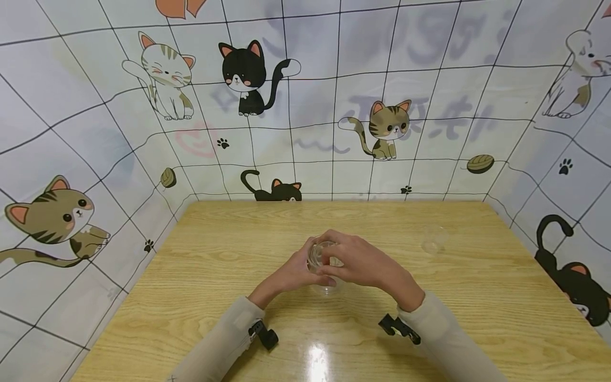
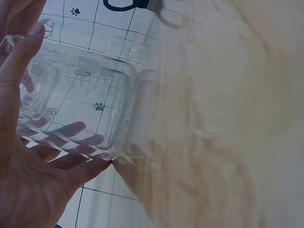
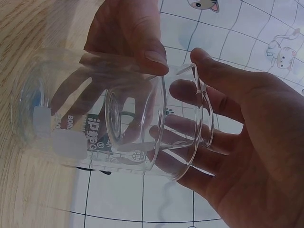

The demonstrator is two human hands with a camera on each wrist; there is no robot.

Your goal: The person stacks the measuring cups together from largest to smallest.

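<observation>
A large clear glass beaker (image 3: pixel 66 145) with white print and volume marks stands upright on the table. A smaller glass beaker (image 3: pixel 137 118) sits partly inside it, its rim and spout above the larger mouth. My left hand (image 1: pixel 295 271) holds the large beaker from the left, fingers curled round its wall in the left wrist view. From the right, my right hand (image 1: pixel 366 259) grips the small beaker near its rim, thumb and fingers on opposite sides. How deep the small beaker's base rests is hard to tell through the glass.
Another clear glass vessel (image 1: pixel 433 244), faint against the wood, stands on the right of the wooden table (image 1: pixel 229 239). White tiled-pattern sheets (image 1: pixel 315 143) with cartoon cats enclose the table's back and sides. A black strap buckle (image 1: pixel 263 335) hangs from the left sleeve.
</observation>
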